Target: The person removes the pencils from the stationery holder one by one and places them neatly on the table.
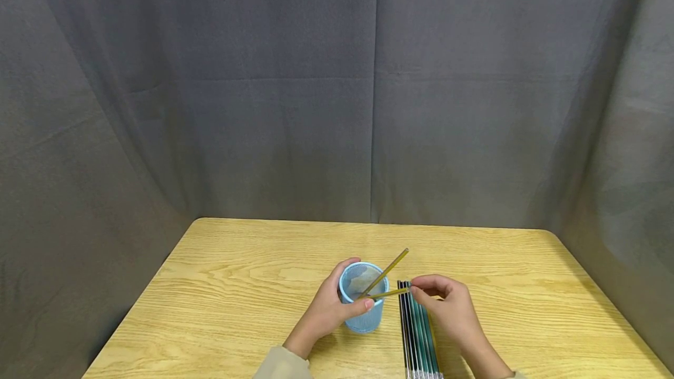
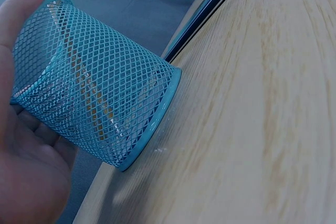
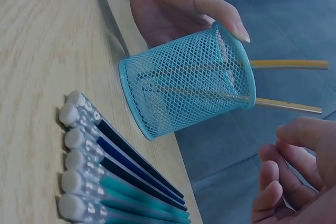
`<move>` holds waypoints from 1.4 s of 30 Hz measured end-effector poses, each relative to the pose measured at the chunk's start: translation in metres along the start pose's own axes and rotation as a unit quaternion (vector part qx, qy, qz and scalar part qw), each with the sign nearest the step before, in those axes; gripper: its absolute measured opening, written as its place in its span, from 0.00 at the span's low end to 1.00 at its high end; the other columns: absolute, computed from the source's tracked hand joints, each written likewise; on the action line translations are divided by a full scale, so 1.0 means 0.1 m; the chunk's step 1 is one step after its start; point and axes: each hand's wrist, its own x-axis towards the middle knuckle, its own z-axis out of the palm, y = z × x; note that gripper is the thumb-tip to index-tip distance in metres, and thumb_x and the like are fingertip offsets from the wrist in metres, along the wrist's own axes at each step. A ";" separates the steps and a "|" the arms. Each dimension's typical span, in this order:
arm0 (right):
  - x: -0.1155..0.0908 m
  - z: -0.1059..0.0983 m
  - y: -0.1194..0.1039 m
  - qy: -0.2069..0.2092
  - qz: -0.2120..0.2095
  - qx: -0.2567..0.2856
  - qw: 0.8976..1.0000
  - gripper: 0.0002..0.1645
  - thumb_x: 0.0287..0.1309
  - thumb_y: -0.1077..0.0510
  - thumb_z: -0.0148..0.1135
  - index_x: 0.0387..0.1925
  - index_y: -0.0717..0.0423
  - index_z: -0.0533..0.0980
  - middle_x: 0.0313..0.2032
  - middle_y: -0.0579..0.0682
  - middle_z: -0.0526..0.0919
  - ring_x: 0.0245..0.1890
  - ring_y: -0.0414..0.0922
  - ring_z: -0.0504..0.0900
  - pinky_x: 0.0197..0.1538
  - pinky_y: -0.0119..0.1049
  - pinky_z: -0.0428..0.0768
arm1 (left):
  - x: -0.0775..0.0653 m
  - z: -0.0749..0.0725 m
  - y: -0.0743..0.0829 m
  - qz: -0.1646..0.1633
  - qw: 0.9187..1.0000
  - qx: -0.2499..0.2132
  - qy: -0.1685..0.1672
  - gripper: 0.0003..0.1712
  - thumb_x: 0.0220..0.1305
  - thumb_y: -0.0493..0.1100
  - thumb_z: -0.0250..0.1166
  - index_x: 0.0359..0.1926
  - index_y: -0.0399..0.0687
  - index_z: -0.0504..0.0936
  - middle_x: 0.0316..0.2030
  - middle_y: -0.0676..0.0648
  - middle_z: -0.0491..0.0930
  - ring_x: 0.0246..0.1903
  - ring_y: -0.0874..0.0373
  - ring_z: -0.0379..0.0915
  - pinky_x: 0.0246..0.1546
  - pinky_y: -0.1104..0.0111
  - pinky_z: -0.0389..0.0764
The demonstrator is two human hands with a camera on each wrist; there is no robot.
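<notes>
My left hand point(image 1: 337, 303) holds a light-blue wire-mesh pencil cup point(image 2: 105, 72), its thumb over the near rim and its fingers around the far side. Two yellow pencils point(image 3: 289, 64) lean inside the cup with their upper ends sticking out past the rim. Just off the end of the lower pencil is my right hand point(image 1: 447, 303), thumb and fingers loosely bent with nothing between them. Beneath its fingertips lies a row of pencils point(image 1: 418, 332), black, dark blue and teal, with white erasers point(image 3: 73, 182) at the near ends.
The wood-grain table point(image 1: 237, 285) stretches out on both sides of the hands. Grey cloth curtains point(image 1: 284, 104) hang behind it and along the left and right. The row of pencils lies close to the right of the cup.
</notes>
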 end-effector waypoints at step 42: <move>-0.05 0.24 -0.03 -0.064 -0.055 0.035 0.996 0.11 0.53 0.65 0.73 0.40 0.58 0.85 0.37 0.50 0.85 0.34 0.44 0.81 0.33 0.35 0.81 | 0.01 0.01 0.00 -0.002 1.000 -0.005 -0.007 0.45 0.56 0.50 0.73 0.72 0.59 0.61 0.57 0.41 0.74 0.55 0.42 0.72 0.54 0.48 0.73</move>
